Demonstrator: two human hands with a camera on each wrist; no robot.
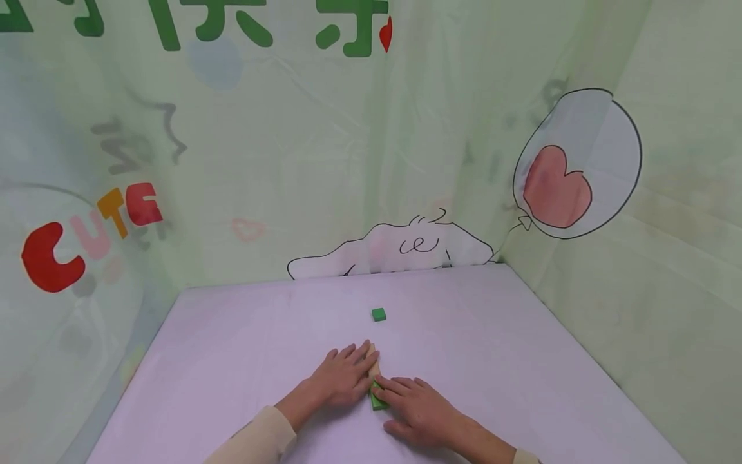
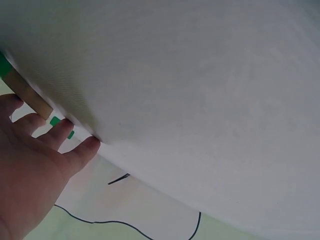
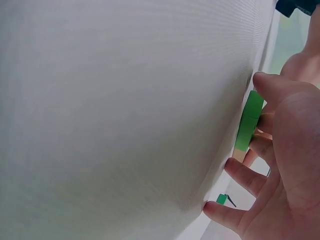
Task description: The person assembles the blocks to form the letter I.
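Observation:
A short row of blocks lies on the table between the two hands: a plain wooden block [image 1: 375, 369] at the far end and green blocks [image 1: 379, 405] at the near end. My left hand [image 1: 341, 379] rests along the row's left side, fingers nearly straight and touching it. From the right, my right hand [image 1: 422, 414] touches the green part with extended fingers, thumb spread apart. In the right wrist view a seam crosses the green blocks [image 3: 249, 120], with the wooden block [image 3: 240, 155] beyond, partly hidden by fingers.
A single small green block [image 1: 379, 314] sits farther back on the lilac table [image 1: 261, 335]. Pale printed curtains [image 1: 278, 154] stand along the table's back and sides. A dark object [image 3: 295, 7] shows near the other arm in the right wrist view.

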